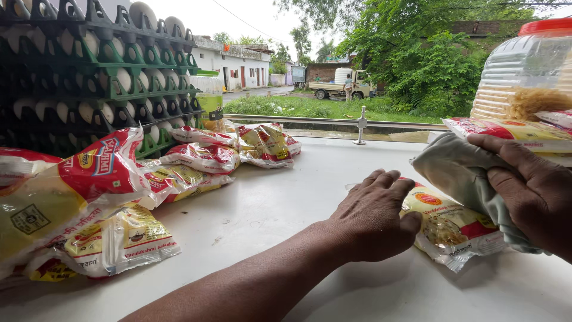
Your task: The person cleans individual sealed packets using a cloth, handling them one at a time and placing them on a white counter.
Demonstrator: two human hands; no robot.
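Your left hand (372, 217) lies flat, fingers spread, on a snack packet (453, 229) on the worktop (286, 209). Your right hand (530, 188) grips a grey cloth (459, 170) just above it. Farther off, loose packets (202, 156) lie unsorted before egg trays (101, 77).

Left: egg trays (119, 77) stacked, packets (89, 197) heaped before them on the counter (268, 209).
Centre: left hand (372, 217) flat on counter, touching a packet (453, 229).
Right: right hand (530, 191) on cloth (462, 173), jar (527, 71) behind.

Grey-green cloth (459, 173), red-and-yellow packets (450, 226), white counter (286, 209), green egg trays (119, 77), perhaps red jar lid (545, 27).
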